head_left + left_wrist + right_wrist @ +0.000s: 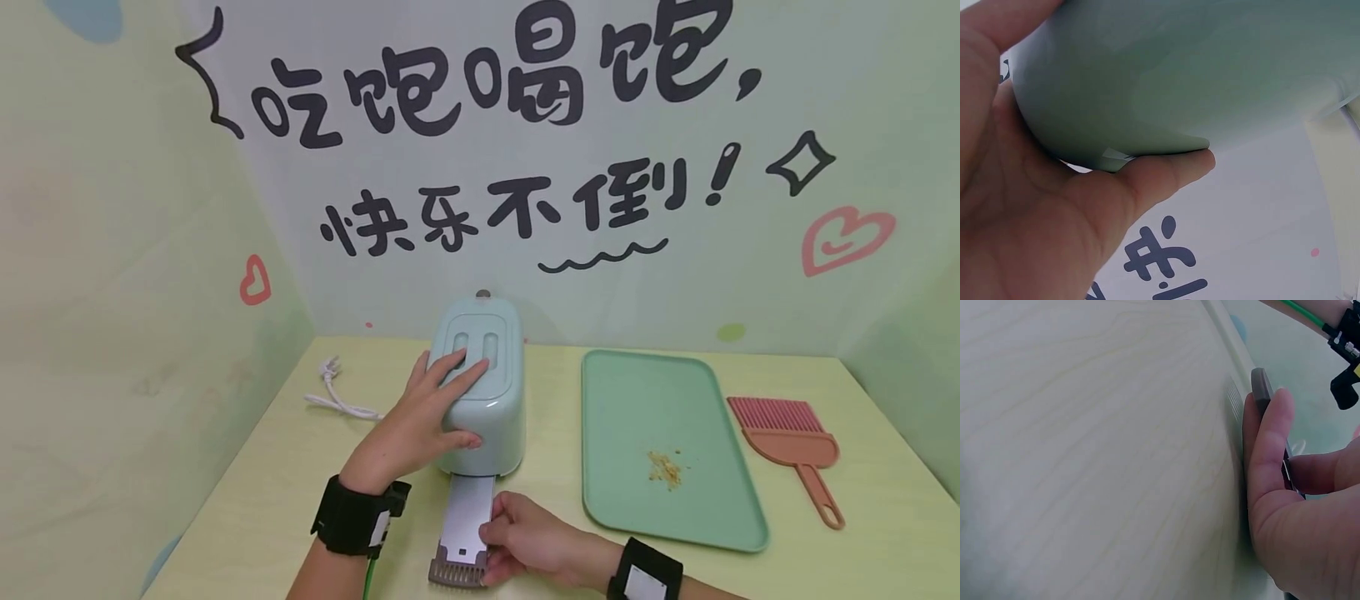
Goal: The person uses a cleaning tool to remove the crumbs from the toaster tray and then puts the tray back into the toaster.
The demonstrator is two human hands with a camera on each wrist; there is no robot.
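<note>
A pale mint toaster stands near the back of the table, its long side pointing away from me. My left hand rests on it with fingers spread over the top and the thumb lying along the near end. In the left wrist view the thumb stretches out along the toaster's smooth wall. From under the near end sticks out a flat silver crumb tray with a brown ribbed end. My right hand pinches this tray at its right edge, thumb above and fingers beneath.
To the right lies a green tray with a small heap of crumbs on it. Beyond it is a pink brush set in an orange dustpan. A white power cord runs left from the toaster. Printed walls enclose the table.
</note>
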